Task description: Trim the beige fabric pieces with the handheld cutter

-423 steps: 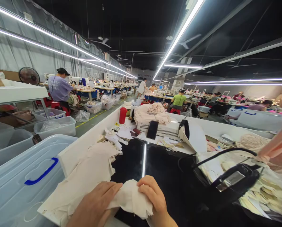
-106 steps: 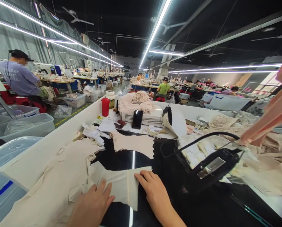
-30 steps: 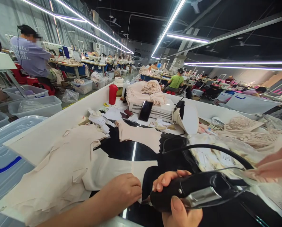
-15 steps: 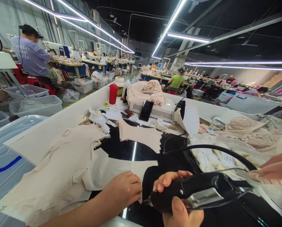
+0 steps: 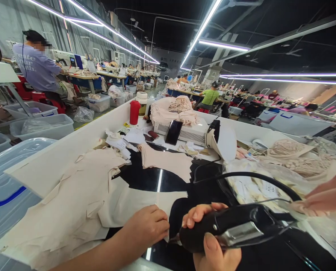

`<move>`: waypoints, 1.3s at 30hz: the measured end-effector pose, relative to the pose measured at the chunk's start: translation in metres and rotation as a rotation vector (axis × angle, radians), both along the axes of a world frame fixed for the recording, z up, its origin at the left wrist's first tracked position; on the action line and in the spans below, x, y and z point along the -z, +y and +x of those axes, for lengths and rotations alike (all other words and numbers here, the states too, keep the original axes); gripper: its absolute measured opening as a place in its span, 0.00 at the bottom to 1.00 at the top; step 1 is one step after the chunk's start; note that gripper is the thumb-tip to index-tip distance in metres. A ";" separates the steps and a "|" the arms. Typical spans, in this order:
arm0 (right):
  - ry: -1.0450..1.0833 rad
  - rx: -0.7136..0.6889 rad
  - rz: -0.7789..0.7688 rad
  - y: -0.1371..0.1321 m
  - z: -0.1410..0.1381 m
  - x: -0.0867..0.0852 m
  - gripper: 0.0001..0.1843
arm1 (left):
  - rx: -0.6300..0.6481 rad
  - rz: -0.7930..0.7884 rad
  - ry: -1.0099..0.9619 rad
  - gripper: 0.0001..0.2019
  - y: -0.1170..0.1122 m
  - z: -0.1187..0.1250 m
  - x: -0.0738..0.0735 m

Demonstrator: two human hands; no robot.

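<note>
My right hand is wrapped round a black hand tool with a metal plate and a black cable looping off to the right. The tool's tip sits at the near edge of a cream fabric piece lying on the glossy black table top. My left hand is curled with its fingers pressed on that fabric right beside the tip. A second cream piece lies further back.
A heap of cream fabric covers the left of the table. Behind stand a red bottle, a white box with a phone leaning on it, and clear bags of trims. Plastic bins sit left. People sew at distant tables.
Since a second ago almost nothing has moved. Before that my right hand left the fabric and picked up the black tool, and my left hand curled on the fabric edge.
</note>
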State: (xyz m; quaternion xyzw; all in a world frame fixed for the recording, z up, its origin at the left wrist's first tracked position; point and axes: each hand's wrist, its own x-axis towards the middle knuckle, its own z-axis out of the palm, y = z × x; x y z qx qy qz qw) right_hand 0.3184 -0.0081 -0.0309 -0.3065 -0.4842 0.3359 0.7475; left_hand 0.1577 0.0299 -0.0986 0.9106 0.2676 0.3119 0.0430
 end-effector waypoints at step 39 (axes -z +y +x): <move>0.025 -0.027 -0.038 0.004 -0.005 0.002 0.16 | 0.028 0.093 -0.066 0.07 0.002 0.003 0.004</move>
